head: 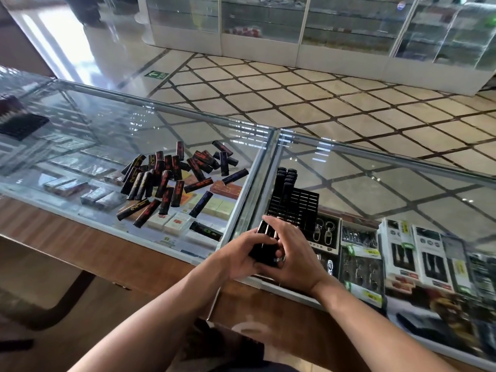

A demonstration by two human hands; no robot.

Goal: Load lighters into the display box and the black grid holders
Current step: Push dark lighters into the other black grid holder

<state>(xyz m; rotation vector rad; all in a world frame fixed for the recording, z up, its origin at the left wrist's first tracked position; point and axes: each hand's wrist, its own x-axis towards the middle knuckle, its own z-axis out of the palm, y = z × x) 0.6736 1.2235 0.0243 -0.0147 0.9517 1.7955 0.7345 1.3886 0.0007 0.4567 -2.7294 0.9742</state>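
Observation:
A loose pile of several black lighters (171, 181) with red and gold print lies on the glass counter top (107, 124). To its right stands a black grid holder (300, 204) with several lighters upright in its far left cells (285, 178). Just in front of the holder, my left hand (241, 253) and my right hand (292, 253) together grip a bundle of black lighters (264, 244). Fingers of both hands curl round the bundle, hiding most of it. Another black grid holder (22, 126) sits at the far left.
Under the glass lie cigarette packs (171, 222), key rings (324, 234) and boxed goods (418, 251). A metal frame (257, 178) splits the two counter panes. The wooden counter edge (112, 253) runs in front. White glass cabinets (295, 28) stand across the tiled floor.

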